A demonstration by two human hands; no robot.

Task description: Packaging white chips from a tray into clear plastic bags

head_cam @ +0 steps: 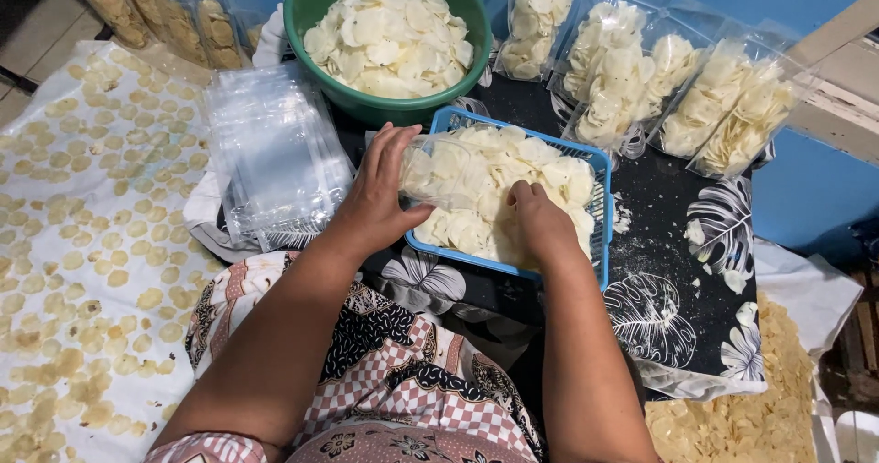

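My left hand [374,197] grips a clear bag [438,172] tilted mouth-down into the blue basket [600,208] w/ white chips [522,174], so my right hand [540,225], fingers curled together, can scoop chips in.

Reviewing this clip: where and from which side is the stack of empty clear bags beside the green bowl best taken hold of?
Probably the near short end of the stack of clear bags, from the person's side. It lies flat and slippery on the cloth, with the green bowl crowding its far right corner. The left hand, holding a pouch over the blue basket, is closest.
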